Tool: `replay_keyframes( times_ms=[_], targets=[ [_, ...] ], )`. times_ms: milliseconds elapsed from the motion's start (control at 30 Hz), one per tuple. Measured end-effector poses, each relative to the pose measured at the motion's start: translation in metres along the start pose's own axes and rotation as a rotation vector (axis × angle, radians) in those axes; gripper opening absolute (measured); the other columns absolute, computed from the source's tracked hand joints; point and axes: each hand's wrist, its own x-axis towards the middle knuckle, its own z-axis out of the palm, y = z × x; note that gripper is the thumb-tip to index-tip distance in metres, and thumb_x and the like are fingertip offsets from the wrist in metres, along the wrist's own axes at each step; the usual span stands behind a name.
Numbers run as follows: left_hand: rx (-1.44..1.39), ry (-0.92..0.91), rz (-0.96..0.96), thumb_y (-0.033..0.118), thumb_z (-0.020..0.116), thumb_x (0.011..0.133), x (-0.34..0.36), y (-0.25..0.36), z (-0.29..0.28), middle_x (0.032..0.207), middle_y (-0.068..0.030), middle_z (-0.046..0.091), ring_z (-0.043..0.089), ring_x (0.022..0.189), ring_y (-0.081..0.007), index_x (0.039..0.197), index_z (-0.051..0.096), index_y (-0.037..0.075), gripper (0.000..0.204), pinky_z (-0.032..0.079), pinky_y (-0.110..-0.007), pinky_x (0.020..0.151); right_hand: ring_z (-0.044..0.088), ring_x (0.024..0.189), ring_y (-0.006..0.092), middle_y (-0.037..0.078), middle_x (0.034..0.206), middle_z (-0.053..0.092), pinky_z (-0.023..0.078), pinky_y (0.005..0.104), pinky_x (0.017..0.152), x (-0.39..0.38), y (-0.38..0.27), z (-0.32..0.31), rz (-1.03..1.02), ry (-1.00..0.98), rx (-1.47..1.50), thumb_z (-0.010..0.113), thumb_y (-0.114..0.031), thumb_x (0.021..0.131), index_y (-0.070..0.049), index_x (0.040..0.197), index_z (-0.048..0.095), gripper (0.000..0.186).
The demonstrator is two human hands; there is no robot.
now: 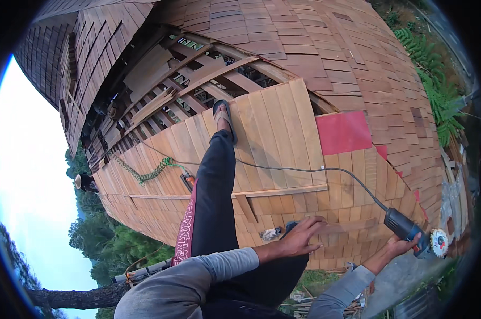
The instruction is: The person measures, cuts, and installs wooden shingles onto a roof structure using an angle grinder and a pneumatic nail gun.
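Looking heavy and stiff, the blue-and-black cylindrical plastic grinder point(402, 224) wants a body grip, right fingers point(415, 240) wrapped there, left fingers point(311, 248) spread empty to its left.

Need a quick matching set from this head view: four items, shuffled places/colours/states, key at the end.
Column 1
1. angle grinder
2. coiled hose
3. left hand
4. flat sheet

Column 2
A. red, lying beside the pale wooden boards
B. open, fingers spread, holding nothing
C. gripped by the right hand
D. green, to the left of the outstretched leg

Pairs: 1-C, 2-D, 3-B, 4-A
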Motion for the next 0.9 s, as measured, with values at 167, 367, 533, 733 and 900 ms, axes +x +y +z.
replay_keyframes(
  times_ms=[167, 367, 533, 733, 900],
  targets=[
    [-0.099, 0.379, -0.346, 0.023, 0.076, 0.094, -0.022, -0.079, -0.014, 0.110, -0.0156, 0.065, 0.066, 0.105, -0.0296, 0.124, 0.060, -0.003, 0.043, 0.053, -0.040, 0.090, 0.067, 0.092, 0.0219, 0.011, 0.104, 0.064, 0.059, 0.0363, 0.082, -0.031, -0.051, 0.014, 0.156, -0.223, -0.194, 0.074, -0.041, 0.093, -0.004, 0.123, 0.057, 0.050],
    [-0.345, 0.923, -0.680, 0.038, 0.088, 0.080, 0.170, -0.254, -0.023, 0.110, -0.0207, 0.064, 0.065, 0.104, -0.0302, 0.121, 0.060, -0.008, 0.067, 0.053, -0.041, 0.095, 0.066, 0.087, 0.0226, 0.011, 0.105, 0.062, 0.061, 0.0365, 0.074, -0.107, -0.028, 0.024, 0.341, -0.221, -0.380, 0.072, -0.035, 0.095, -0.005, 0.127, 0.054, 0.047],
    [0.019, 0.936, -1.069, 0.053, 0.096, 0.063, 0.315, -0.317, -0.060, 0.141, -0.0262, 0.043, 0.042, 0.136, -0.0437, 0.144, 0.038, -0.004, 0.115, 0.044, -0.054, 0.109, 0.066, 0.097, 0.0262, 0.012, 0.107, 0.062, 0.061, 0.0412, 0.079, -0.204, 0.031, -0.003, 0.517, -0.040, -0.153, 0.075, -0.035, 0.091, -0.008, 0.131, 0.054, 0.053],
    [0.160, 0.988, -1.278, 0.043, 0.097, 0.062, 0.359, -0.360, -0.070, 0.137, -0.0215, 0.038, 0.044, 0.131, -0.0408, 0.143, 0.030, 0.006, 0.112, 0.046, -0.060, 0.103, 0.066, 0.090, 0.0240, 0.006, 0.107, 0.067, 0.059, 0.0407, 0.084, -0.286, 0.054, -0.077, 0.722, 0.278, -0.364, 0.079, -0.035, 0.087, -0.011, 0.127, 0.062, 0.049],
    [0.169, 0.943, -1.083, 0.035, 0.094, 0.063, 0.342, -0.345, -0.063, 0.131, -0.0208, 0.040, 0.045, 0.125, -0.0418, 0.134, 0.034, 0.002, 0.099, 0.046, -0.061, 0.099, 0.065, 0.103, 0.0275, 0.011, 0.115, 0.065, 0.057, 0.0477, 0.093, -0.293, 0.056, -0.083, 0.685, 0.178, -0.464, 0.077, -0.039, 0.088, -0.005, 0.137, 0.053, 0.065]
  ],
)
